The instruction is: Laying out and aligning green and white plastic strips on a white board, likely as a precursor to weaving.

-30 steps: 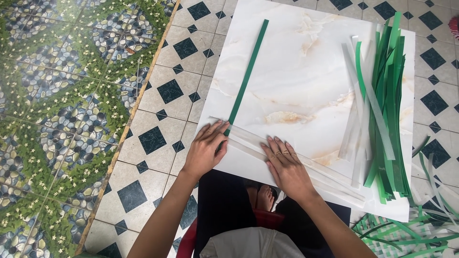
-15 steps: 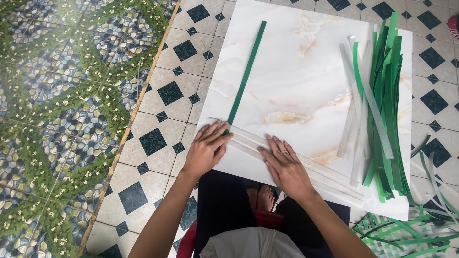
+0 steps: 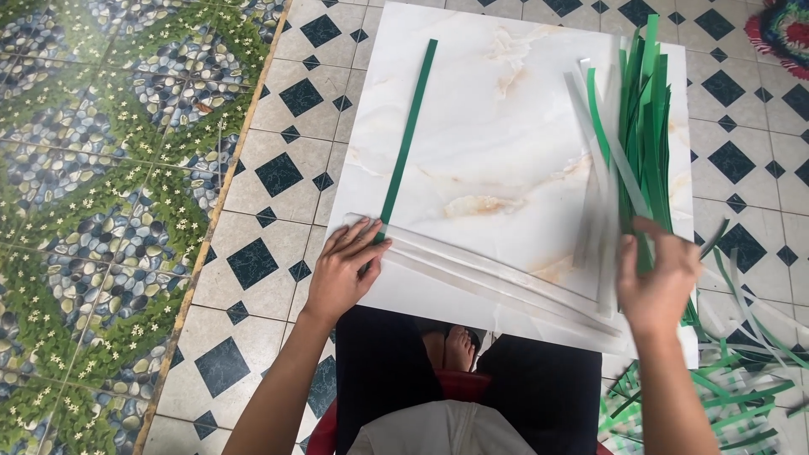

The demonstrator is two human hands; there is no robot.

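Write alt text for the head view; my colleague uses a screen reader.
A person's left hand presses pale strips and one green strip onto a marble-patterned board, while the right hand reaches a pile of green strips. Patterned floor tiles surround the board.

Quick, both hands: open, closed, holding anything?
Left hand: open, flat on the long green paper strip.
Right hand: at the green strip pile; grip cannot be told.

A board [image 3: 506, 109] lies on the floor [image 3: 278, 177] before my knees. On its left part lies a single strip [image 3: 410, 133], running away from me, its near end under my left hand [image 3: 341, 270]. Flat strips [image 3: 497, 278] cross the near edge. At the right, my right hand [image 3: 659, 282] touches a strip pile [image 3: 645, 126]; loose strips [image 3: 733, 379] lie on the floor beyond it.
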